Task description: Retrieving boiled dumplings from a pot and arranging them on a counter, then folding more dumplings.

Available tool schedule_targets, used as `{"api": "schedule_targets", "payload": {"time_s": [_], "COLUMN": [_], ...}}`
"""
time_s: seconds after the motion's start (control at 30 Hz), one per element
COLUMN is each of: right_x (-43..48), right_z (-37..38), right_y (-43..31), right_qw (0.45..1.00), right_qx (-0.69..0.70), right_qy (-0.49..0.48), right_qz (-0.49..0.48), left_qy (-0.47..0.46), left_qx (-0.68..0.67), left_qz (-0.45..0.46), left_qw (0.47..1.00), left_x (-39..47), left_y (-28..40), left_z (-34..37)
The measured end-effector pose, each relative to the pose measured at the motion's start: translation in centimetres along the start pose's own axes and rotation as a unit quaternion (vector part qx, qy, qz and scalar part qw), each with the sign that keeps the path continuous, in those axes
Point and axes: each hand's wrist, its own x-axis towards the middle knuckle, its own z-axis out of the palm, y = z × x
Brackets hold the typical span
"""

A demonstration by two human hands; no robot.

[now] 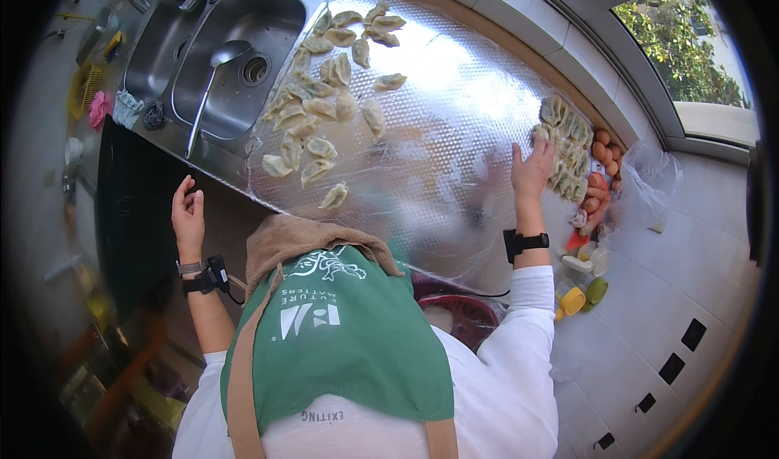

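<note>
My right hand [530, 170] reaches over the far right of the counter, its fingertips at the edge of a tight block of dumplings [566, 155]. The thumb stands apart from the fingers; a dumpling [539, 132] lies right at the fingertips, and nothing is plainly gripped. My left hand [189, 216] hovers in the air off the counter's front edge, holding nothing, fingers loosely bent and apart. On the left of the foil-like counter sheet [426, 149] many loose dumplings [322, 107] are scattered, some overlapping. A single dumpling [333, 197] lies closest to me.
A double steel sink [286, 18] with a long-handled ladle [204, 103] adjoins the sheet at left. Cloths [127, 107] and a scouring pad [153, 116] lie by it. Eggs [601, 149], a red net bag [599, 200], clear plastic bag [648, 176] and small containers [572, 301] line the right.
</note>
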Motion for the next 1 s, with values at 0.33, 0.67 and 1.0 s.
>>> {"api": "schedule_targets", "payload": {"time_s": [0.33,0.67,1.0], "right_x": [-1.4,3.6,7.3], "right_z": [7.3,10.1,8.5], "right_y": [-19.4,-21.7,-14.7], "right_qw": [0.954,0.962,0.954], "right_qx": [0.214,0.056,0.220], "right_qy": [-0.144,-0.177,-0.149], "right_qz": [-0.155,-0.200,0.140], "left_qy": [-0.058,-0.071,-0.078], "left_qx": [-0.073,-0.047,-0.050], "left_qz": [-0.010,-0.028,-0.037], "left_qw": [0.996,0.996,0.995], "left_x": [2.7,5.6,9.1], "left_y": [-1.1,-5.6,-5.5], "left_z": [0.7,-2.0,-1.2]}}
